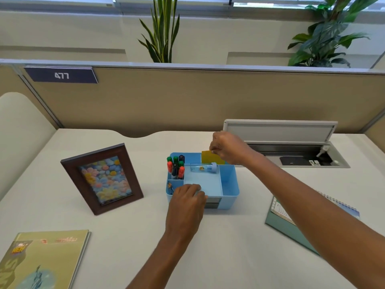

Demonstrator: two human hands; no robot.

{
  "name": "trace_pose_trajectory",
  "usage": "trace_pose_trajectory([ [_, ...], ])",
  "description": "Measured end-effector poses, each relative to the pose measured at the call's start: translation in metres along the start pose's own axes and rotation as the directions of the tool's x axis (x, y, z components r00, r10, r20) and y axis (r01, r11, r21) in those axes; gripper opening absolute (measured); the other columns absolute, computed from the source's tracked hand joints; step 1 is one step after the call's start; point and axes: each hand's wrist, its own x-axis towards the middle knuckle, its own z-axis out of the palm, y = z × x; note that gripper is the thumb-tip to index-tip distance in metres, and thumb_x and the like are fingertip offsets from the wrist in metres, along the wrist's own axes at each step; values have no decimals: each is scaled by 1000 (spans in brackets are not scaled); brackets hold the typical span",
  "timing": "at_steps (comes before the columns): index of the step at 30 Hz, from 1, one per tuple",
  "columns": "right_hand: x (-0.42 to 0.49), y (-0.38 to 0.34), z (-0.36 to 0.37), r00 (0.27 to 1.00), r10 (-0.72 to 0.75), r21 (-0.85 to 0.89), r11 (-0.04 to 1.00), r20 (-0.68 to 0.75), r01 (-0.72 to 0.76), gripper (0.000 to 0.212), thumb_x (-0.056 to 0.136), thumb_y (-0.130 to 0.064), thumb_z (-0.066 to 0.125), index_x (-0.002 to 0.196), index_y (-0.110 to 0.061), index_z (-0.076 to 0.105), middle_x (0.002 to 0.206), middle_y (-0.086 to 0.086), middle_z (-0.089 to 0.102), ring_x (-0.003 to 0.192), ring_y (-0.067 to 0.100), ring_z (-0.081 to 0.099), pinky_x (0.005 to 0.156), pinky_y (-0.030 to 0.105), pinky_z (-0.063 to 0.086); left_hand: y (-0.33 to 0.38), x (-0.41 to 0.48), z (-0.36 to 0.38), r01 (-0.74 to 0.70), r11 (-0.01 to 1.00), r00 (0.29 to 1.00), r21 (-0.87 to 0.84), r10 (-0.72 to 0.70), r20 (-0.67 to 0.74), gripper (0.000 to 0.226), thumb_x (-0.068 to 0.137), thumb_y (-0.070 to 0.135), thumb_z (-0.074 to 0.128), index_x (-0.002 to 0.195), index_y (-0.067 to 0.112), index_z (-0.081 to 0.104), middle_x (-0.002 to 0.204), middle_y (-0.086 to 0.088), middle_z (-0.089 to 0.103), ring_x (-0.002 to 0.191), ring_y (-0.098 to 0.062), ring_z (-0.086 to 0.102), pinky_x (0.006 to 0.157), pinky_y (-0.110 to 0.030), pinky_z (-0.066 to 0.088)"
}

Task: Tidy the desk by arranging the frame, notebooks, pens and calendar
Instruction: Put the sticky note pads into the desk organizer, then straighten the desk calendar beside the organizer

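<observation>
A blue desk organizer (230,182) stands mid-desk, with several green and orange capped pens (175,166) upright in its back left compartment. My right hand (226,147) pinches a small yellow notebook (209,157) standing in the organizer's back slot. My left hand (187,198) rests on the organizer's front left edge, fingers curled over it. A brown picture frame (100,178) with a flower picture stands at the left. A yellow-green notebook (44,259) lies at the front left. A spiral desk calendar (283,215) lies at the right, partly under my right arm.
A clear tube with a white cap (205,166) lies in the organizer's middle tray. An open cable hatch (291,151) is sunk into the desk at the back right. A beige partition (208,101) closes off the back, with plants behind it.
</observation>
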Motion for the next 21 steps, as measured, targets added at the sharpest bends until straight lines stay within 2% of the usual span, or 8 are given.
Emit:
trace_pose_trajectory([
  [6, 1, 1, 11, 999, -10, -69, 998, 47, 13, 5, 86, -18, 67, 87, -13, 66, 90, 2, 64, 80, 15, 50, 65, 29, 43, -1, -2, 3, 7, 1000, 1000, -4, -7, -11, 17, 72, 20, 82, 87, 15, 76, 98, -5, 73, 92, -23, 67, 75, -32, 54],
  [10, -1, 3, 15, 999, -1, -119, 993, 47, 7, 18, 83, -23, 71, 76, -16, 56, 84, 1, 58, 76, 18, 48, 59, 29, 36, -2, -3, 4, 12, 1000, 999, -2, -12, -30, 15, 74, 20, 80, 88, 14, 76, 99, -5, 73, 94, -23, 67, 77, -33, 54],
  [13, -7, 3, 18, 998, 42, -104, 994, 55, -36, 25, 81, -30, 73, 79, -16, 52, 88, 3, 55, 76, 19, 47, 62, 35, 44, 0, -5, 3, 8, 1000, 1000, 9, -8, -17, 25, 69, 19, 83, 92, 12, 75, 101, -7, 72, 95, -24, 67, 77, -33, 55],
  [15, -15, 4, 13, 994, 106, -8, 994, 17, -106, 27, 81, -37, 72, 82, -18, 52, 91, 2, 54, 77, 19, 48, 62, 34, 44, 6, -8, -1, 11, 1000, 1000, 9, -11, -25, 34, 67, 17, 84, 98, 9, 74, 105, -10, 71, 98, -26, 67, 80, -35, 55],
  [17, -29, 7, 0, 973, 209, 149, 970, -99, -193, 25, 84, -40, 68, 81, -21, 52, 88, -2, 52, 76, 16, 49, 61, 28, 41, 15, -13, -6, -13, 1000, 997, -11, 12, -73, 39, 64, 12, 85, 100, 7, 73, 109, -14, 69, 100, -30, 66, 79, -38, 56],
  [19, -56, 14, -17, 900, 349, 308, 914, -261, -265, 21, 88, -36, 64, 82, -17, 57, 86, -1, 54, 75, 14, 49, 61, 26, 41, 28, -17, -13, -70, 995, 989, -72, 60, -138, 37, 64, 8, 83, 99, 5, 73, 108, -16, 69, 99, -31, 65, 75, -39, 59],
  [21, -98, 29, -34, 789, 503, 431, 836, -353, -340, 16, 89, -28, 64, 85, -12, 63, 85, 3, 58, 74, 14, 52, 64, 25, 44, 47, -21, -16, -143, 973, 978, -179, 110, -179, 31, 68, 6, 79, 99, 7, 72, 105, -12, 67, 97, -25, 63, 73, -32, 58],
])
